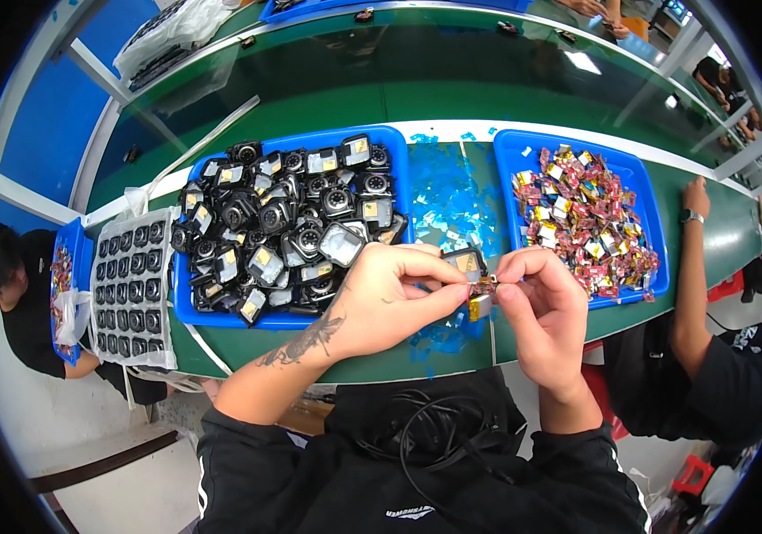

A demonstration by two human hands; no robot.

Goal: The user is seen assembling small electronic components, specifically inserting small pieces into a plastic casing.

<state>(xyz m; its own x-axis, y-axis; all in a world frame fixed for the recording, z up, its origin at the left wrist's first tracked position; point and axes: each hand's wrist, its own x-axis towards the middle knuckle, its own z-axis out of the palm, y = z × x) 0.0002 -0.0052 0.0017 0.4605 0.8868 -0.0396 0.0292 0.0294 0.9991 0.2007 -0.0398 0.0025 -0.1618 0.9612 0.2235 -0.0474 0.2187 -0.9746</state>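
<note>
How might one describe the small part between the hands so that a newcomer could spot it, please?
On the green worktop, look between the two blue plastic trays. There, the bare left hand and right hand pinch a small reddish strip with a white-and-yellow block below. Similar red, white and yellow parts lie heaped in the right-hand tray; this one is held in mid-air.

Left fingers [443, 304] and right fingers [537, 263] pinch close beside each other.
</note>
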